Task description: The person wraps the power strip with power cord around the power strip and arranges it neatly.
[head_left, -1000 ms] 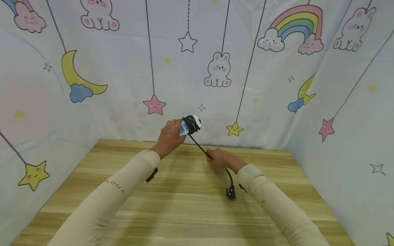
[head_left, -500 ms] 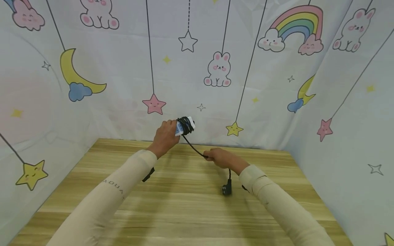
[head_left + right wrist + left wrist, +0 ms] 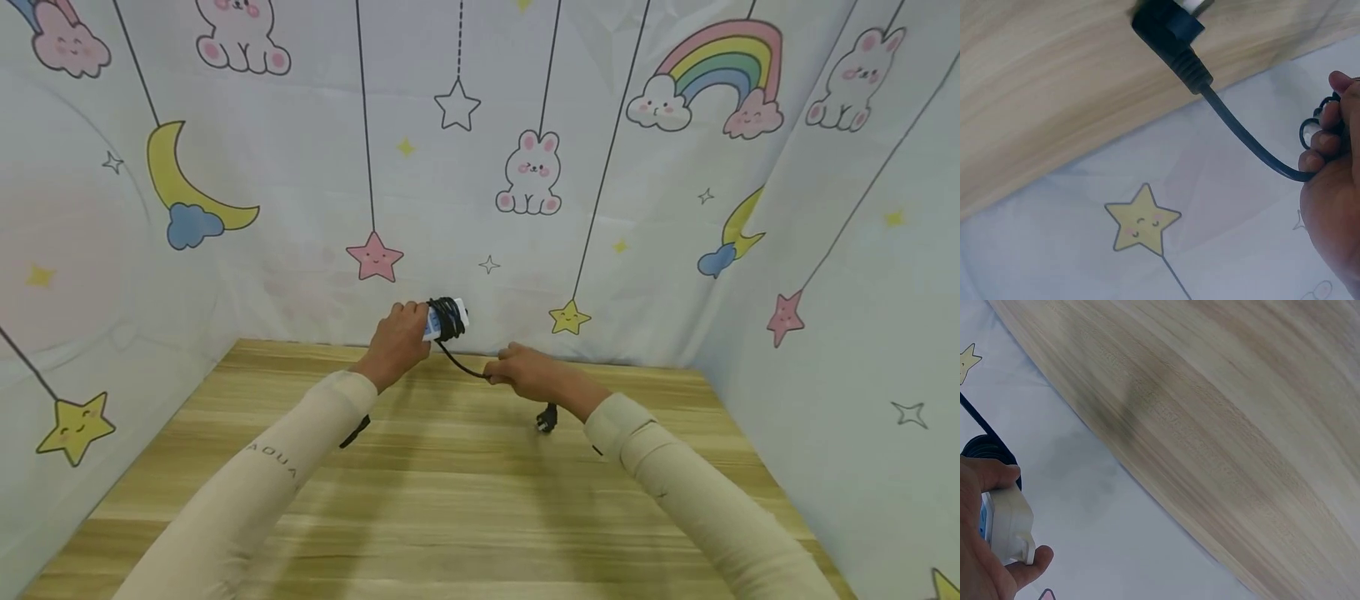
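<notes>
My left hand (image 3: 396, 340) grips a white and blue power strip (image 3: 432, 325) above the back of the table. Several turns of black cord (image 3: 449, 319) are wound round its far end. In the left wrist view, thumb and fingers hold the strip's white casing (image 3: 1013, 519). From the coil a free length of cord sags across to my right hand (image 3: 536, 372), whose fingers are curled round it. Below that hand dangles the black plug (image 3: 547, 418); the right wrist view shows the plug (image 3: 1169, 31) large, its cord running into the curled fingers (image 3: 1329, 145).
A wood-grain table (image 3: 450, 500) lies under both arms. White cloth walls (image 3: 300, 275) printed with stars, rabbits and moons stand at the back and both sides. Black straps (image 3: 355, 432) show under the wrists.
My left hand with the power strip has shifted left and slightly down. The right hand has moved a little left, the cord between them sags more, and the plug hangs higher.
</notes>
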`<state>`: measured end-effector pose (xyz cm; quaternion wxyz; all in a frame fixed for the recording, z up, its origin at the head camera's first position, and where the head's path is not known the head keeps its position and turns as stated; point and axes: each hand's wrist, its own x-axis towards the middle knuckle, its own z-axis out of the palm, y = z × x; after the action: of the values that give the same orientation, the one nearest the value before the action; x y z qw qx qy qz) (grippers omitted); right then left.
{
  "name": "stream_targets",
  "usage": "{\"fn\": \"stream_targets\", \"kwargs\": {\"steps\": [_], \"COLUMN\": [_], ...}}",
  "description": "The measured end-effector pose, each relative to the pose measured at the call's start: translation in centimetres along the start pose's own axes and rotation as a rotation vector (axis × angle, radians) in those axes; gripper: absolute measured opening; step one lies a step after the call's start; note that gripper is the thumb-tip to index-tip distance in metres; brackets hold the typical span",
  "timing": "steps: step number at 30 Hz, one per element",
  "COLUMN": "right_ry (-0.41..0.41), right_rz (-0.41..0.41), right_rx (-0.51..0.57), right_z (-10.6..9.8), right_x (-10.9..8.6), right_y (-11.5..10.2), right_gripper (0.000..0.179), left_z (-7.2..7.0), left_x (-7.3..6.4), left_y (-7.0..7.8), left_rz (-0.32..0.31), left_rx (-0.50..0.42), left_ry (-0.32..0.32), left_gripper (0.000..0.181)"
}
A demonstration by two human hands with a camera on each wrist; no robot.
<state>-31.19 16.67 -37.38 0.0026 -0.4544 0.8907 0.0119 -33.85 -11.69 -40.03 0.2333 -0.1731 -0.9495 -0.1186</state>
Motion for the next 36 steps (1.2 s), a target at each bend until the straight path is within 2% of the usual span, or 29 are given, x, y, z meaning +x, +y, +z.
{"fn": "stream_targets", "kwargs": {"steps": [7,14,18,26,30,36], "right_ry": [0.043,0.111,0.156,0.259,0.331,0.360], "right_rz": [-0.056,-0.133,-0.151,-0.153,-0.167,-0.144], "right_rx": [-0.127,-0.249,-0.327,-0.408,-0.464,-0.561], "right_z": [-1.4,-2.4,-2.8,-4.0,-4.6,-5.4], "right_x": [-0.3,-0.4,-0.3,0.2,0.7,1.2], "right_y": [-0.2,-0.7,-0.9,-1.3,-1.2,-0.8], "right_gripper": [0.022,0.021,0.022,0.018,0.014,0.017], "left_z": [-0.1,0.3,0.5,1.0,1.0,1.3], "left_x": [0.0,-0.7,-0.9,-1.0,-1.3,-1.4], "left_y": [0.3,0.5,0.6,1.3,1.4,1.5], "left_rz": [0.019,0.155,0.200,0.247,0.286,0.369], "left_rx": [0.002,0.118,0.132,0.097,0.072,0.017], "left_ry": [-0.047,-0.010,0.005,-0.024,-0.004,0.024], "left_gripper": [0.040,0.046,0.043,0.043,0.045,0.048]}}
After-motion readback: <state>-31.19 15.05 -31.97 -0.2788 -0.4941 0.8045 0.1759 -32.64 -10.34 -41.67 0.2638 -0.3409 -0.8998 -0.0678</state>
